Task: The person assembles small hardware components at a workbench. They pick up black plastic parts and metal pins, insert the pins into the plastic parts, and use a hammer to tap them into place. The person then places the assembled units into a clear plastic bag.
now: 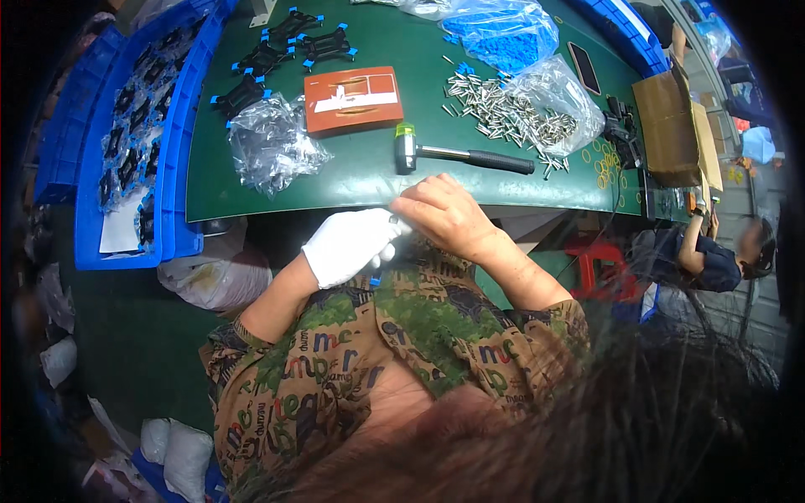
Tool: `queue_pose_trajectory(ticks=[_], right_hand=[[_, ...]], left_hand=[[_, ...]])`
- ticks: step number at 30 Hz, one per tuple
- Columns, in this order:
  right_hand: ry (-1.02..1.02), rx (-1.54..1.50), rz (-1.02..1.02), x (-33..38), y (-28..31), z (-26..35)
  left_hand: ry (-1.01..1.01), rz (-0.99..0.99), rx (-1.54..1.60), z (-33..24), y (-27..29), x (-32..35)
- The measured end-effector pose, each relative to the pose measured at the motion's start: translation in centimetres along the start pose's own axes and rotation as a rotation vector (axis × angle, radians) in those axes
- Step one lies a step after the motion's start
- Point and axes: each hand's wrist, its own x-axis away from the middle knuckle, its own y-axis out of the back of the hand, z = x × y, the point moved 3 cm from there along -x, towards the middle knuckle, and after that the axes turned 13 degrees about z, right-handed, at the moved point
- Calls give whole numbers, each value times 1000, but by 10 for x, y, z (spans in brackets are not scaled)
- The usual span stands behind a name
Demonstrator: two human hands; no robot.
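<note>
My left hand (348, 245), in a white glove, is held close to my body below the front edge of the green table (251, 184). My bare right hand (444, 214) meets it there, fingers curled against the glove's fingertips. The two hands pinch something small between them; what it is cannot be made out. A hammer (457, 153) with a black handle and a green-tipped head lies on the table just beyond my right hand.
A pile of metal pins (503, 113) spills from a clear bag. An orange block (352, 101), a crumpled clear bag (272, 142), black-and-blue parts (285, 46) and blue bins (134, 151) lie left. A cardboard box (671, 126) stands right; a person (713, 256) sits beyond it.
</note>
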Motion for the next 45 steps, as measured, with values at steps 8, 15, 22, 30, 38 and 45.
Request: queue_pose_trajectory(ticks=[8, 15, 22, 30, 38, 45], right_hand=[[39, 92, -19, 10, -20, -2], [71, 71, -121, 10, -29, -2], [105, 75, -158, 9, -33, -5], [142, 79, -16, 10, -19, -9], [-423, 316, -208, -7, 90, -142], [-710, 227, 3, -19, 80, -251]], left_hand=[[35, 36, -90, -3, -4, 1], [4, 15, -164, -4, -8, 2], [-298, -78, -636, 2, -7, 0], [-170, -69, -782, 7, -8, -6], [-382, -107, -732, 21, 1, -17], [-276, -90, -664, 18, 6, -17]])
